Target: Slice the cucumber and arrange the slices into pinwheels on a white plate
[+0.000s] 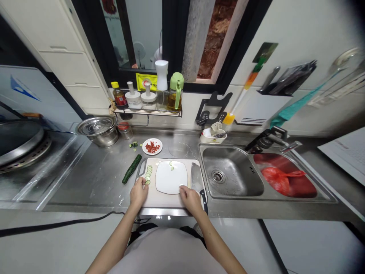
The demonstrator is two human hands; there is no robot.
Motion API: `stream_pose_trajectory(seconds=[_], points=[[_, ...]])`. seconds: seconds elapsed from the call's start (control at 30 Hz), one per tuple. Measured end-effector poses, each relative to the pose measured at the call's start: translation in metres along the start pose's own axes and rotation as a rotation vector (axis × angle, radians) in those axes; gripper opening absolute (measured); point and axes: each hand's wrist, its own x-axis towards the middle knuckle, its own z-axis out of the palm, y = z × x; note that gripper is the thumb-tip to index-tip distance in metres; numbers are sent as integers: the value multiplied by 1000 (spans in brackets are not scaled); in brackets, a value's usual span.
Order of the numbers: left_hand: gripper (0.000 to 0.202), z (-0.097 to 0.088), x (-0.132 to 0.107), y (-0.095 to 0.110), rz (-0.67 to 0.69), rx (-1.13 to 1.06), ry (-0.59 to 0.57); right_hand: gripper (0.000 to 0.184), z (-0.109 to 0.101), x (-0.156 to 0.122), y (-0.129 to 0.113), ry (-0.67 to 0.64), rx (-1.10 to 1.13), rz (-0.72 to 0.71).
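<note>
My left hand [138, 193] rests on the left side of a white cutting board [159, 199], fingers curled at the near end of a row of cucumber slices [148, 174]. My right hand [190, 199] touches the near right edge of a white square plate [171, 177] lying on the board, fingers bent at its rim. One cucumber slice [171, 166] lies at the far side of the plate. A cleaver [197, 179] lies flat on the board's right side, beside my right hand.
A whole cucumber [131, 168] lies left of the board, with a small dish of red pieces [152, 146] and cucumber ends behind. A steel pot [98, 130] and stove [19, 146] stand left. A double sink [232, 175] is right, its far basin holding a red bag [278, 179].
</note>
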Motion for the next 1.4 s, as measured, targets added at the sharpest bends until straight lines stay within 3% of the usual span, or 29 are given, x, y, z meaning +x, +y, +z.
stream_pose_trajectory(seconds=[0.1,0.2,0.3,0.43,0.6,0.8,1.1,1.4], points=[[17,2,1,1,-23,-141,28,37,0,-1,2,16,24,-7],[29,1,4,8,-47,-454,10,37,-1,1,0,43,69,7],[45,-6,5,26,-26,-788,-109,37,-8,8,-10,100,177,3],[50,-22,1,56,33,-945,-175,36,-22,21,-35,156,403,-67],[50,-39,-5,82,153,-889,-225,36,-39,35,-63,134,651,-155],[46,-45,-5,93,243,-860,-262,26,-43,46,-76,132,747,-259],[35,-41,-6,97,201,-993,-251,20,-35,48,-76,104,935,-252],[25,-42,-9,97,305,-799,-163,17,-37,49,-79,3,1072,-92]])
